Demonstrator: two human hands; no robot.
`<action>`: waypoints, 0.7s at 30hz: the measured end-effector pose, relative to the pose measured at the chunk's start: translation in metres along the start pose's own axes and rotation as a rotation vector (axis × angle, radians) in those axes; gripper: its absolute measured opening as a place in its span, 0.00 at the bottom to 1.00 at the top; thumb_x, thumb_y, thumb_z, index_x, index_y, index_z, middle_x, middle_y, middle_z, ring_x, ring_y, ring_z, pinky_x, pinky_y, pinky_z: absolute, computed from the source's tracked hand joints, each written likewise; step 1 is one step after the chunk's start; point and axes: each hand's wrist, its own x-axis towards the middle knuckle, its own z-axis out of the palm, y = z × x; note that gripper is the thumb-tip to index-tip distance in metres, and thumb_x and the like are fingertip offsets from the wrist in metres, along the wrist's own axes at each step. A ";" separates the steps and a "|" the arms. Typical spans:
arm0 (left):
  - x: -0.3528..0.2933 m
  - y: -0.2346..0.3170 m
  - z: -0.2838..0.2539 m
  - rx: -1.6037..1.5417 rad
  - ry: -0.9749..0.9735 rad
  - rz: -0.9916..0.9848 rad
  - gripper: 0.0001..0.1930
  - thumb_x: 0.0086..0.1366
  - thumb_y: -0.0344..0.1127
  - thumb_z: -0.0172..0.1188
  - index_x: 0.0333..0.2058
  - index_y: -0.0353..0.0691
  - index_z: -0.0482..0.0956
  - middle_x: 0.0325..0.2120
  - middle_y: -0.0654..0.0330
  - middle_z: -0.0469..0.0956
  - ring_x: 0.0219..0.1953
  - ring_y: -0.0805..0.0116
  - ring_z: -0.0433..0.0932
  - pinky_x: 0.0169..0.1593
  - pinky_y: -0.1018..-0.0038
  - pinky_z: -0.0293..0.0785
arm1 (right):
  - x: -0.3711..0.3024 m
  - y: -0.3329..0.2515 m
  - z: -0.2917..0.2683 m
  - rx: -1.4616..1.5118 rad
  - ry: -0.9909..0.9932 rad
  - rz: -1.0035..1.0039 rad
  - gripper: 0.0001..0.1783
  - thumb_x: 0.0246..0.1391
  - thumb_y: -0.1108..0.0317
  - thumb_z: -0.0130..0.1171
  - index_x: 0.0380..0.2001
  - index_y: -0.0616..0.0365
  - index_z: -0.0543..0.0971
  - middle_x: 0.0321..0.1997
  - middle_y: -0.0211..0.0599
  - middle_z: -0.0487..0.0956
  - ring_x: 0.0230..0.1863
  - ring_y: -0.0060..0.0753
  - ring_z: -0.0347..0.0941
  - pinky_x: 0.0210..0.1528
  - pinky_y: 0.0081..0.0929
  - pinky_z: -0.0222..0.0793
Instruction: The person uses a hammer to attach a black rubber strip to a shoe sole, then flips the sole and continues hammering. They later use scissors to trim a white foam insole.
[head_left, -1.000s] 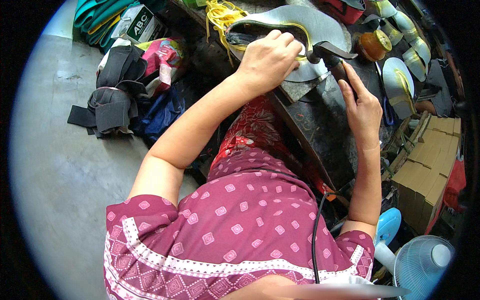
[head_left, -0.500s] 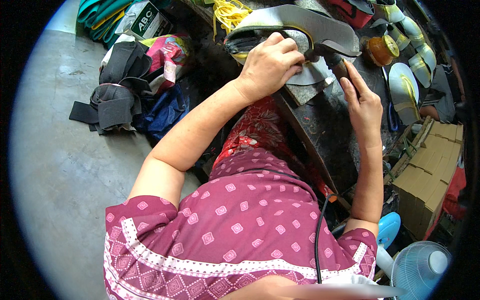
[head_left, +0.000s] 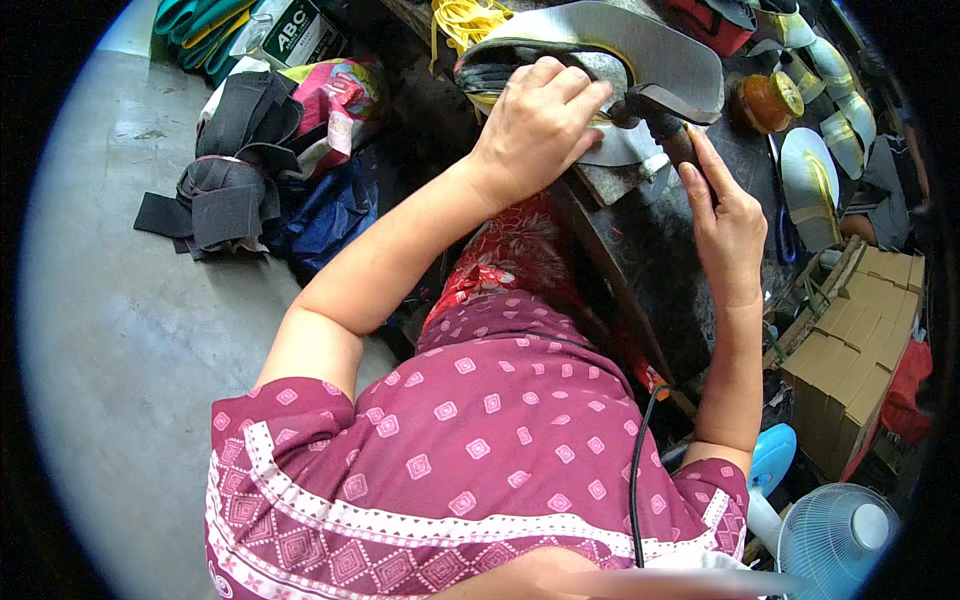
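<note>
My right hand [head_left: 730, 220] grips the handle of a hammer [head_left: 672, 137], its index finger stretched along it. The hammer's dark metal head hovers by the right part of a grey, sandal-shaped piece [head_left: 650, 45] with a yellowish glue band and a black edge. My left hand [head_left: 535, 125] is closed at the near edge of that piece, over its black strap-like part [head_left: 490, 75]. What its fingertips pinch is hidden. Under the piece lies a speckled stone slab [head_left: 608, 185] on the dark workbench [head_left: 690, 270].
An orange-brown glue jar [head_left: 768, 102] stands right of the hammer. Grey insoles [head_left: 808, 185] with yellow glue edges lie beyond it. Yellow straps [head_left: 468, 22] are at the back. Bundled black strips [head_left: 232, 200] rest on the left, cardboard [head_left: 850, 345] and a fan [head_left: 838, 530] on the right.
My left hand's fingers have shifted slightly along the piece's edge. The hammer head sits a little lower and more tilted. The sandal-shaped piece has moved slightly.
</note>
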 end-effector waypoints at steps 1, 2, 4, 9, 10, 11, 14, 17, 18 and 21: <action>-0.001 0.000 -0.003 0.039 -0.011 -0.026 0.19 0.53 0.36 0.70 0.44 0.40 0.80 0.38 0.58 0.75 0.44 0.55 0.73 0.51 0.64 0.72 | -0.001 0.002 0.000 -0.004 -0.018 0.020 0.21 0.64 0.52 0.57 0.59 0.36 0.78 0.48 0.40 0.84 0.45 0.47 0.82 0.43 0.37 0.78; -0.003 0.000 -0.007 0.076 -0.010 -0.032 0.18 0.53 0.35 0.70 0.43 0.40 0.81 0.37 0.58 0.75 0.43 0.56 0.73 0.51 0.65 0.72 | -0.002 0.002 0.001 -0.007 -0.019 0.016 0.21 0.64 0.51 0.57 0.59 0.36 0.78 0.48 0.40 0.84 0.45 0.47 0.82 0.43 0.37 0.78; -0.005 -0.005 -0.010 -0.018 -0.067 -0.026 0.15 0.53 0.35 0.70 0.40 0.40 0.82 0.36 0.58 0.76 0.42 0.56 0.73 0.49 0.65 0.73 | -0.001 0.004 0.000 0.014 -0.040 0.040 0.21 0.64 0.51 0.57 0.59 0.36 0.78 0.48 0.39 0.84 0.45 0.46 0.82 0.43 0.36 0.78; -0.010 -0.020 -0.002 -0.203 -0.025 0.008 0.09 0.54 0.33 0.70 0.35 0.42 0.83 0.34 0.59 0.75 0.40 0.57 0.72 0.46 0.65 0.73 | 0.012 0.004 -0.011 0.138 -0.144 0.159 0.20 0.65 0.50 0.57 0.58 0.35 0.79 0.48 0.38 0.84 0.46 0.38 0.84 0.46 0.31 0.77; -0.011 -0.022 0.000 -0.207 -0.034 0.017 0.09 0.54 0.33 0.70 0.34 0.42 0.82 0.34 0.59 0.74 0.40 0.57 0.72 0.46 0.65 0.73 | 0.015 0.005 -0.017 0.192 -0.154 0.186 0.19 0.64 0.54 0.59 0.57 0.35 0.80 0.48 0.36 0.85 0.47 0.32 0.84 0.47 0.29 0.76; -0.011 -0.023 0.001 -0.210 -0.044 0.027 0.09 0.54 0.33 0.70 0.34 0.41 0.82 0.33 0.59 0.74 0.40 0.57 0.72 0.46 0.65 0.73 | 0.016 0.005 -0.020 0.217 -0.075 0.086 0.19 0.63 0.56 0.61 0.57 0.37 0.80 0.49 0.35 0.85 0.46 0.30 0.84 0.47 0.28 0.76; -0.011 -0.024 0.003 -0.222 -0.049 0.039 0.09 0.53 0.33 0.70 0.32 0.41 0.81 0.33 0.59 0.74 0.40 0.57 0.72 0.46 0.65 0.73 | 0.018 0.002 -0.022 0.501 0.091 0.130 0.21 0.62 0.61 0.63 0.59 0.41 0.79 0.50 0.33 0.85 0.44 0.25 0.82 0.44 0.27 0.76; -0.010 -0.024 0.001 -0.219 -0.048 0.046 0.08 0.53 0.33 0.70 0.32 0.42 0.80 0.33 0.60 0.74 0.40 0.57 0.72 0.46 0.65 0.73 | 0.016 -0.004 -0.013 0.276 0.007 0.088 0.22 0.63 0.56 0.62 0.60 0.38 0.78 0.47 0.37 0.86 0.41 0.30 0.84 0.42 0.29 0.77; -0.009 -0.024 0.001 -0.207 -0.052 0.061 0.09 0.53 0.32 0.70 0.32 0.42 0.80 0.33 0.60 0.73 0.40 0.57 0.72 0.46 0.65 0.73 | 0.016 -0.006 -0.010 -0.017 -0.174 0.110 0.22 0.63 0.53 0.61 0.60 0.34 0.78 0.46 0.39 0.86 0.39 0.34 0.85 0.41 0.31 0.77; -0.010 -0.024 0.001 -0.176 -0.059 0.066 0.09 0.53 0.32 0.69 0.32 0.42 0.80 0.33 0.60 0.73 0.40 0.56 0.72 0.46 0.65 0.73 | 0.019 -0.007 -0.014 0.095 -0.126 0.070 0.20 0.62 0.49 0.60 0.57 0.31 0.80 0.43 0.43 0.85 0.40 0.42 0.84 0.42 0.32 0.77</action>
